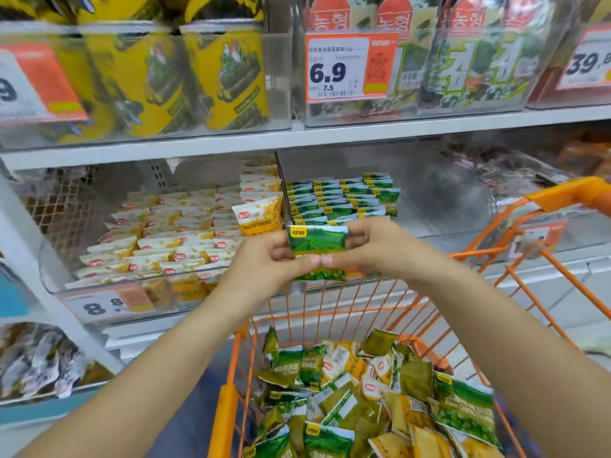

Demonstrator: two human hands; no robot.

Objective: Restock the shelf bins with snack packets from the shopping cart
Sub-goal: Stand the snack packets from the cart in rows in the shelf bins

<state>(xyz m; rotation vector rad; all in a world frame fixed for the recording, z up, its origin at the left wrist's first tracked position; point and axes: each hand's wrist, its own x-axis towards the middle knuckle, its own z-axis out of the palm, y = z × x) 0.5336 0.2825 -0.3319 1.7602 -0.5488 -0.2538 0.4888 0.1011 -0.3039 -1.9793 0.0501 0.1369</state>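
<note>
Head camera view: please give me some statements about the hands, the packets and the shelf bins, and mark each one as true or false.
1. Both hands hold one green packet between them. True: the left hand and the right hand pinch it from either side.
2. The green packet bin stands left of the yellow packet bin. False: it stands on the right.
3. The shopping cart holds only green packets. False: yellow packets lie mixed among them.
4. The held packet is in front of the shelf, above the cart. True.
5. The price tag above the green bin reads 8.8. False: it reads 6.9.
</note>
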